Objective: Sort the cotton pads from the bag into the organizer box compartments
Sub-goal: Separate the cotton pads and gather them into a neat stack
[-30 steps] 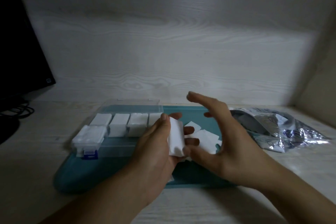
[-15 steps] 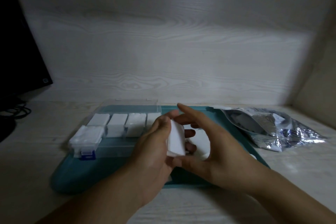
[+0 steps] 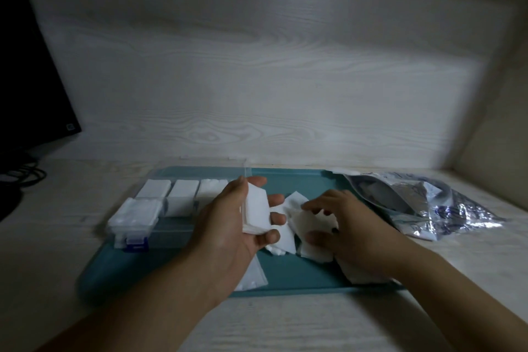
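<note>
**Left hand holds a stack of pads while the right hand reaches into the loose pile**

The teal tray (image 3: pixel 300 277) serves as the landmark. Above its middle, the left hand (image 3: pixel 228 226) grips a stack of cotton pads (image 3: pixel 256 208), thumb on the stack's far-left edge and fingers curled round its right side. The stack stands on edge, its long axis running from the tray's near side toward its far side, its broad white face turned right.

Just right of that stack, loose cotton pads (image 3: pixel 303 223) lie scattered flat on the tray's centre, their corners pointing in mixed directions. The right hand (image 3: pixel 351 223) rests palm-down on this pile with fingers bent and slightly spread, fingertips touching the top pads; whether it pinches one cannot be told. 1 more pad (image 3: pixel 251 274) lies near the tray's front edge, partly under the left wrist.

On the tray's left part sits the clear organizer box (image 3: pixel 160 220), lid open toward the far side. 3 far compartments show white pads packed in, and the near-left compartment is heaped with them.

Off the tray's right edge, the silvery bag (image 3: pixel 423 203) lies crumpled on the pale wood desk (image 3: pixel 314 323), its mouth facing the tray. A dark monitor (image 3: pixel 28 80) stands well left of the tray.
</note>
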Available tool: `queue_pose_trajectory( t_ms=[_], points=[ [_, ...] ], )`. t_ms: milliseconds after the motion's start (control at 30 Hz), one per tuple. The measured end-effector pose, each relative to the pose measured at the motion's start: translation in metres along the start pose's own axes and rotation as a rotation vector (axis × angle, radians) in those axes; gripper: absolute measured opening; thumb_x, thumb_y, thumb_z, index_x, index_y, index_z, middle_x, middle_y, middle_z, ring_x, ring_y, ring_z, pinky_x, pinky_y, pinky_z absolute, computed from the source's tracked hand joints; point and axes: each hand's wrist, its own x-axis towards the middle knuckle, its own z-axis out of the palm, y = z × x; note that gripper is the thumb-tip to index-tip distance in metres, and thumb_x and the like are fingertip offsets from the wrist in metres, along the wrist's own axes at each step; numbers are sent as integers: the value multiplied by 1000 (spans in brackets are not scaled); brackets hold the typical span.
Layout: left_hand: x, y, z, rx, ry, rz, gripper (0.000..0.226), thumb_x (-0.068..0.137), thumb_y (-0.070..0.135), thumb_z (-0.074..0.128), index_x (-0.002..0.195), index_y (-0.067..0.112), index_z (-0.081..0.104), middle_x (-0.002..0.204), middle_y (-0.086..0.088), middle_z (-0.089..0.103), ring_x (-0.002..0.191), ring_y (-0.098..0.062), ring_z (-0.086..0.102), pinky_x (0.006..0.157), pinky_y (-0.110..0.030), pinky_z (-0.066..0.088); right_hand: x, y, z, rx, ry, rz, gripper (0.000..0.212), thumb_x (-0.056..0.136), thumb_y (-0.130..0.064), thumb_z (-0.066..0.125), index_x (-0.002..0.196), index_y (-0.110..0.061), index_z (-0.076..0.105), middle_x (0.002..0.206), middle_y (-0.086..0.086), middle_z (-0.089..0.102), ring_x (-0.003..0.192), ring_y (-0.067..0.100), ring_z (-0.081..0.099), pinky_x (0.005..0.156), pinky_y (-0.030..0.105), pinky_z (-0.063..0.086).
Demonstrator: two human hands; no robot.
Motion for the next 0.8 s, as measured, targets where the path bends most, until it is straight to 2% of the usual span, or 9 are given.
queue_pose_trajectory(
  t_ms=[67, 133, 200, 267, 300, 433, 567, 700, 800],
  points=[
    [1, -1, -1, 9, -5, 4, 29, 104, 30, 39, 106, 11, 61, 84, -19, 71, 53, -22, 58, 40, -24, 41, 1, -2, -2, 4, 47, 8, 35, 82, -31, 75, 115, -33, 64, 107, -11, 55, 93, 2, 50, 73, 7, 36],
    [2, -2, -1, 25, -8, 12, 29, 104, 30, 38, 106, 11, 61, 83, -19, 71, 54, -22, 58, 40, -25, 41, 1, -4, -1, 36, 49, 2, 41, 83, -28, 75, 122, -31, 61, 109, -10, 55, 91, 1, 52, 73, 5, 38],
    [2, -3, -1, 35, -5, 20, 30, 104, 30, 38, 106, 11, 61, 83, -19, 71, 55, -23, 58, 40, -25, 41, -2, -6, 1, 39, 0, -15, 56, 87, -28, 70, 138, -30, 48, 125, -11, 50, 105, 5, 49, 82, 3, 35],
    [3, -4, -1, 40, -2, 24, 30, 104, 30, 38, 106, 11, 61, 83, -19, 70, 55, -23, 58, 41, -25, 41, -3, -7, 3, -15, -38, -42, 57, 90, -28, 65, 143, -28, 44, 134, -9, 47, 115, 12, 45, 93, 11, 33],
    [2, -4, -1, 44, -4, 25, 30, 104, 30, 38, 106, 11, 61, 83, -19, 70, 56, -23, 58, 41, -26, 41, -2, -8, 3, -25, -35, -49, 53, 91, -27, 64, 141, -26, 48, 133, -7, 49, 115, 13, 46, 94, 15, 33],
    [2, -5, -1, 57, -11, 30, 30, 105, 29, 37, 105, 11, 62, 85, -19, 70, 56, -22, 59, 42, -26, 41, 0, -7, 3, 11, 25, -14, 44, 88, -23, 68, 131, -20, 60, 116, -2, 54, 99, 13, 55, 79, 11, 31],
    [3, -5, 0, 64, -6, 35, 30, 105, 28, 37, 106, 11, 62, 88, -20, 69, 58, -23, 59, 43, -25, 42, 1, -3, 5, 14, 58, 26, 30, 89, -17, 66, 119, -17, 66, 102, -4, 51, 81, 8, 49, 69, 7, 33],
    [2, -6, -1, 64, -10, 38, 31, 105, 29, 37, 108, 10, 61, 88, -20, 69, 56, -22, 59, 43, -26, 42, 1, -3, 2, 63, 62, 135, 12, 87, -16, 68, 97, -23, 66, 94, -8, 49, 75, 0, 47, 66, 3, 36],
    [2, -6, -1, 73, -13, 43, 31, 105, 28, 37, 107, 10, 61, 88, -20, 69, 56, -22, 60, 44, -26, 42, 1, -3, 1, 81, 79, 187, 13, 85, -13, 70, 86, -24, 65, 93, -4, 54, 74, 3, 50, 64, 6, 38]
  ],
)
